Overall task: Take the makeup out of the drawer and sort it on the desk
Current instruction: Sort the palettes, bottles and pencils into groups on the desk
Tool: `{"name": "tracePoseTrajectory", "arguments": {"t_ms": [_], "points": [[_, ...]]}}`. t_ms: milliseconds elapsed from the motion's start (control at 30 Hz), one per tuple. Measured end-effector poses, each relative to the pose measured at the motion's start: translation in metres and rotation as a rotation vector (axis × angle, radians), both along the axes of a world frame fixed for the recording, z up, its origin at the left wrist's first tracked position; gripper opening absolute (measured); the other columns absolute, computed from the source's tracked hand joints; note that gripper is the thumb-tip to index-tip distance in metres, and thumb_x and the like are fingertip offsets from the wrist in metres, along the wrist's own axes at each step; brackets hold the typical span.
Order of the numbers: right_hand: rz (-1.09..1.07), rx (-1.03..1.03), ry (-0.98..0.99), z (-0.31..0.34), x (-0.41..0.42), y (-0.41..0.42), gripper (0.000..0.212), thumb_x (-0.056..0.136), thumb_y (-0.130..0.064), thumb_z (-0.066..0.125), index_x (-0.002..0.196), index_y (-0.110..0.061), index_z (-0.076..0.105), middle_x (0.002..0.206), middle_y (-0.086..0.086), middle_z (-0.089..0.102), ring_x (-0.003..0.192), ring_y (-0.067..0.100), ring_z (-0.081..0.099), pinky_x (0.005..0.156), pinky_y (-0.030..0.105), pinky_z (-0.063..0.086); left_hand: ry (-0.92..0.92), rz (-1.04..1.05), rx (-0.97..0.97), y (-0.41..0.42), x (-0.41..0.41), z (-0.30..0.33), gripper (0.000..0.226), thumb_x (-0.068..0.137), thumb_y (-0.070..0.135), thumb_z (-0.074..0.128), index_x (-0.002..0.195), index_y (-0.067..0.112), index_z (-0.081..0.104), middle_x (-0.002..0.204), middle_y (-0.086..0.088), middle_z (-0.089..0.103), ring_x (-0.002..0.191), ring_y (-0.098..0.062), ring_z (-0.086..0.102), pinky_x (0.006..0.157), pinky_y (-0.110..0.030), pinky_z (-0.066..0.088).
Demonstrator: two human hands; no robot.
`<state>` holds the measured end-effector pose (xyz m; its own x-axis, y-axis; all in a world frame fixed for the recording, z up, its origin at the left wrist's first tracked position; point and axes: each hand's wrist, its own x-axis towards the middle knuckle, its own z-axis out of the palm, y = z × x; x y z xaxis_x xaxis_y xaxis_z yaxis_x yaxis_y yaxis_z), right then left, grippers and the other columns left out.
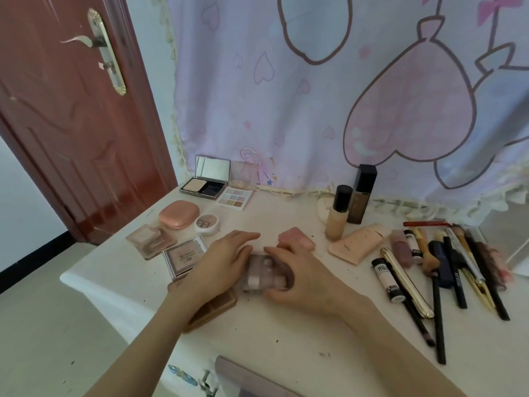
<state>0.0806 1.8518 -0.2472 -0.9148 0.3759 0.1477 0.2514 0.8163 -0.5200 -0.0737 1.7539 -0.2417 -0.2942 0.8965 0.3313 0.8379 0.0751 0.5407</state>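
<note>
Both hands meet at the middle of the white desk point(286, 339) over a clear pinkish makeup palette point(263, 272). My right hand point(297, 270) wraps its right side, fingers curled over the top. My left hand point(223, 265) rests at its left edge, fingers stretched over the desk, and partly covers a brown palette point(214, 308). A pink compact point(297, 238) lies just behind my right hand. Compacts and palettes are grouped on the left, brushes and pencils point(446, 270) on the right. The open drawer's edge point(243, 376) shows at the bottom.
An open mirrored powder compact point(206, 179) and a pastel eyeshadow palette point(234, 197) stand at the back left. Two foundation bottles point(347, 207) are upright at the back centre, next to a peach tube point(356, 243). A red door point(71, 124) is on the left, a printed curtain behind.
</note>
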Motion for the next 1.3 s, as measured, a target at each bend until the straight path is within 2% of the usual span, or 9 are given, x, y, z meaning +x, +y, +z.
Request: {"name": "tracePoseTrajectory", "arguments": {"t_ms": [200, 367, 500, 600, 733, 900, 967, 1167, 1300], "points": [[-0.214, -0.689, 0.458, 0.013, 0.019, 0.012, 0.069, 0.069, -0.029, 0.076, 0.129, -0.029, 0.042, 0.107, -0.005, 0.053, 0.092, -0.006, 0.055, 0.08, 0.01, 0.044, -0.387, -0.097, 0.117, 0.007, 0.017, 0.018, 0.023, 0.091, 0.036, 0.051, 0.114, 0.035, 0.055, 0.11, 0.019, 0.062, 0.1, 0.004, 0.058, 0.082, -0.008, 0.044], [0.038, -1.312, 0.65, 0.019, 0.027, 0.025, 0.09, 0.068, -0.036, 0.077, 0.139, -0.004, 0.032, 0.088, 0.027, 0.046, 0.087, 0.02, 0.053, 0.088, 0.038, 0.04, -0.301, -0.198, 0.2, 0.021, 0.031, 0.033, 0.041, 0.086, 0.017, 0.063, 0.119, 0.035, 0.048, 0.12, 0.015, 0.054, 0.107, 0.0, 0.053, 0.088, -0.016, 0.046], [-0.01, -1.416, 0.665, 0.02, 0.028, 0.021, 0.076, 0.074, -0.05, 0.068, 0.133, -0.005, 0.047, 0.121, 0.028, 0.054, 0.111, 0.038, 0.052, 0.096, 0.042, 0.042, -0.348, -0.083, 0.323, 0.029, 0.04, 0.04, 0.039, 0.081, 0.009, 0.068, 0.094, 0.043, 0.054, 0.09, 0.031, 0.063, 0.08, 0.003, 0.058, 0.078, -0.016, 0.047], [-0.245, -1.429, 0.733, 0.02, 0.025, 0.019, 0.063, 0.074, -0.053, 0.056, 0.118, -0.007, 0.058, 0.103, 0.019, 0.069, 0.092, 0.026, 0.068, 0.077, 0.03, 0.053, -0.229, 0.004, 0.377, 0.029, 0.046, 0.042, 0.035, 0.077, 0.008, 0.071, 0.082, 0.038, 0.054, 0.078, 0.017, 0.062, 0.075, 0.0, 0.054, 0.073, -0.01, 0.042], [-0.29, -1.534, 0.798, 0.017, 0.021, 0.016, 0.094, 0.047, -0.059, 0.079, 0.115, 0.002, 0.056, 0.109, 0.02, 0.067, 0.097, 0.027, 0.068, 0.084, 0.037, 0.056, 0.13, 0.028, 0.483, 0.032, 0.054, 0.04, 0.011, 0.078, 0.02, 0.061, 0.086, 0.013, 0.065, 0.077, 0.008, 0.051, 0.075, 0.01, 0.045, 0.072, -0.001, 0.035], [-0.136, -1.585, 0.82, 0.014, 0.021, 0.015, 0.054, 0.073, -0.045, 0.068, 0.102, 0.0, 0.062, 0.105, 0.018, 0.066, 0.1, 0.025, 0.064, 0.1, 0.04, 0.046, 0.237, -0.079, 0.424, 0.035, 0.061, 0.03, 0.019, 0.079, 0.022, 0.055, 0.09, 0.01, 0.065, 0.078, -0.005, 0.054, 0.071, -0.012, 0.053, 0.064, -0.023, 0.045], [-0.083, -1.596, 0.839, 0.012, 0.021, 0.017, 0.059, 0.071, -0.044, 0.073, 0.105, 0.002, 0.06, 0.106, 0.021, 0.063, 0.103, 0.028, 0.062, 0.103, 0.043, 0.042, 0.202, -0.121, 0.416, 0.036, 0.063, 0.029, 0.014, 0.08, 0.024, 0.057, 0.092, 0.017, 0.061, 0.079, -0.002, 0.052, 0.07, -0.013, 0.055, 0.063, -0.026, 0.045], [-0.045, -1.724, 0.858, 0.011, 0.015, 0.018, 0.087, 0.057, -0.059, 0.08, 0.12, -0.004, 0.057, 0.115, 0.018, 0.055, 0.105, 0.027, 0.053, 0.069, 0.027, 0.052, 0.042, -0.269, 0.205, 0.037, 0.053, 0.043, 0.033, 0.074, 0.048, 0.057, 0.107, 0.039, 0.057, 0.106, 0.024, 0.049, 0.102, 0.003, 0.047, 0.089, -0.013, 0.037], [-0.026, -1.666, 0.79, 0.011, 0.014, 0.016, 0.085, 0.052, -0.066, 0.078, 0.116, -0.012, 0.064, 0.107, 0.015, 0.06, 0.1, 0.026, 0.056, 0.08, 0.034, 0.049, 0.056, -0.316, 0.003, 0.037, 0.045, 0.053, 0.059, 0.066, 0.06, 0.056, 0.119, 0.064, 0.033, 0.136, 0.031, 0.034, 0.129, 0.008, 0.028, 0.101, -0.002, 0.013]]}}
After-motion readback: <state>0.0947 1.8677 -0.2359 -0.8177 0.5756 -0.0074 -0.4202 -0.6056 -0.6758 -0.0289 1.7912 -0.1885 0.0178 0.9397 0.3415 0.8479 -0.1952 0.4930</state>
